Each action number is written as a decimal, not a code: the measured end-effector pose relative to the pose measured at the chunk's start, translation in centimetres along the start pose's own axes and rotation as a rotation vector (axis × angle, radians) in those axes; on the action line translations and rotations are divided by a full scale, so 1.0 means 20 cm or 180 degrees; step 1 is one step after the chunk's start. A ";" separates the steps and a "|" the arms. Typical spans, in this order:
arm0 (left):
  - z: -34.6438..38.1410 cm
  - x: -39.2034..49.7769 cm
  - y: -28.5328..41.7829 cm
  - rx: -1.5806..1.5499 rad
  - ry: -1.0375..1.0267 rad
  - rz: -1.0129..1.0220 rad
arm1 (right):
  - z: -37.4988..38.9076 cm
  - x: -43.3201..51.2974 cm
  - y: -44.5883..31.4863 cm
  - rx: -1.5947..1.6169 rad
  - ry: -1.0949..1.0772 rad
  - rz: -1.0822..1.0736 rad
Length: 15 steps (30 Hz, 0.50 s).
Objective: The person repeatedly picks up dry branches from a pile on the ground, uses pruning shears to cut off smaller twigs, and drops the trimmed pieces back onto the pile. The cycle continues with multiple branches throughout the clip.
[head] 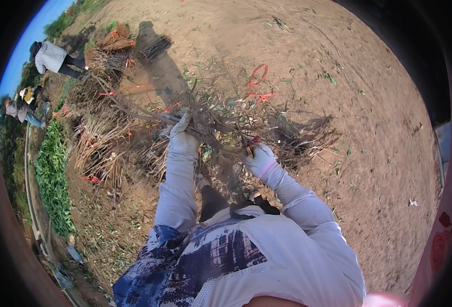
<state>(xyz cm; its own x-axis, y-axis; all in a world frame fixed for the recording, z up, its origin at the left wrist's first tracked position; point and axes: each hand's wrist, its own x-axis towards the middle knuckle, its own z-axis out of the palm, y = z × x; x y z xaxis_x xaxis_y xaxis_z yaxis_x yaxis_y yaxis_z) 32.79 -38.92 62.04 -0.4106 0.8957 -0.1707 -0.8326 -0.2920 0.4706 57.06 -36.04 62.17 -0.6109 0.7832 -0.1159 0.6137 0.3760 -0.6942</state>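
My left hand (183, 136), in a white glove, grips a bunch of bare woody stems (141, 115). The stems reach out to the upper left, and their tangled roots (207, 124) spread to the right of the hand. In my right hand (261, 159), also gloved, is a small tool with red and yellow parts (250, 152), seemingly pruning shears; its blades cannot be made out among the roots. Below both hands, cut leaves and root scraps (230, 103) litter the soil.
Bundles of bare-stemmed plants (99, 142) lie to the left, some tied with red ribbon. Another rooty bundle (310, 140) is at right. Loose red ribbon (262, 96) rests ahead. Green leafy plants (52, 180) line the left edge. One person (53, 57) stands farther off; others are behind.
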 end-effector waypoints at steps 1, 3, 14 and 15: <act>0.00 0.00 -0.01 -0.0065 0.0042 -0.0044 | 0.01 -0.01 0.03 0.0041 -0.0084 0.0232; 0.00 0.00 -0.01 -0.0126 -0.0022 -0.0149 | 0.05 -0.03 0.14 0.0209 -0.0135 0.0494; 0.07 -0.02 0.04 0.1495 -0.1194 -0.0115 | -0.12 -0.02 0.37 0.1142 0.0511 0.0734; 0.07 -0.02 0.03 0.1506 -0.1253 -0.0199 | -0.15 -0.02 0.31 0.0962 0.0167 0.0525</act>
<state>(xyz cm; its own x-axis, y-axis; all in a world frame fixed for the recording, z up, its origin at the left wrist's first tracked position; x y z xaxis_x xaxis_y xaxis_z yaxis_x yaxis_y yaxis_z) 32.94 -39.03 63.71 -0.1232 0.9892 0.0795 -0.5584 -0.1354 0.8185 62.66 -32.61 60.01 -0.4846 0.8485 -0.2127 0.5212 0.0847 -0.8492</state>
